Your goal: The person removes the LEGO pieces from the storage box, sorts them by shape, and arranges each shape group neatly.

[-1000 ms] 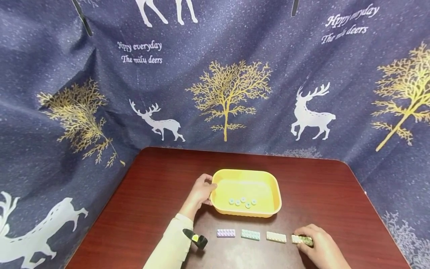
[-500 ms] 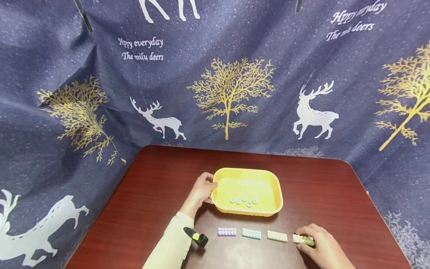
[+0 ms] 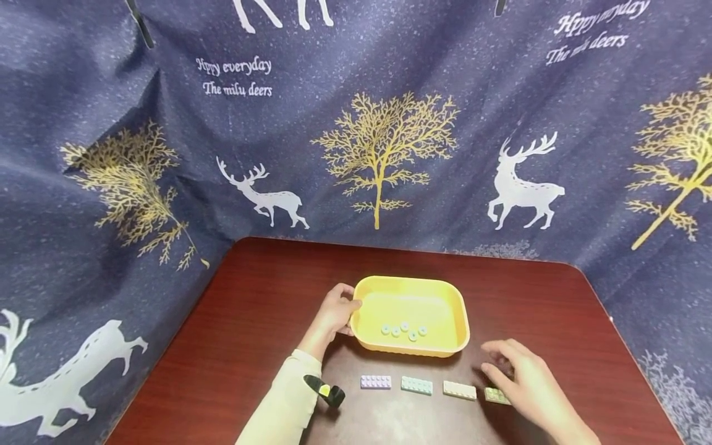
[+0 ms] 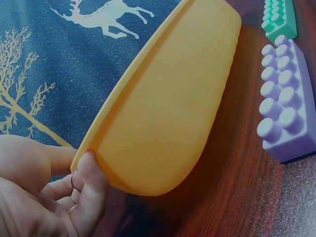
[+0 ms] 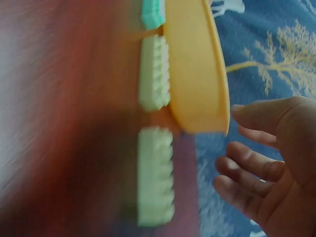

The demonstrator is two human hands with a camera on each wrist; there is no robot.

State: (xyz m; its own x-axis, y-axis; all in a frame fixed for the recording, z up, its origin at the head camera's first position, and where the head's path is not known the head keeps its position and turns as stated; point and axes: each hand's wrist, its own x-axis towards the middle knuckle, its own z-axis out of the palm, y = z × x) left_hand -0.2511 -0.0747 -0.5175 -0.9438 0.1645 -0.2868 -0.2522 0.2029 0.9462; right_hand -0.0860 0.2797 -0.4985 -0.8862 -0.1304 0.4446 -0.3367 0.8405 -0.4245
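Observation:
My left hand [image 3: 335, 314] grips the left end of a yellow plastic basin [image 3: 411, 303], its thumb over the rim. The left wrist view shows this hand [image 4: 81, 200] pinching the rim. Several small pale rings [image 3: 404, 326] lie on the basin floor. In front is a row of studded toy building bricks: purple [image 3: 376, 382], mint [image 3: 416, 385], cream [image 3: 459, 390] and light green [image 3: 497, 396]. My right hand [image 3: 525, 374] hovers beside the light green brick and partly hides it in the head view. In the right wrist view this hand [image 5: 271, 163] is open, holding nothing.
The dark red wooden table [image 3: 278, 278] has rounded far corners. A blue cloth [image 3: 334, 123] printed with deer and trees hangs behind and beside it. On my left wrist is a black strap [image 3: 325, 390].
My right hand has let go of the light green brick and lifted away, up and forward. The brick stays at the row's right end. My left hand keeps holding the basin.

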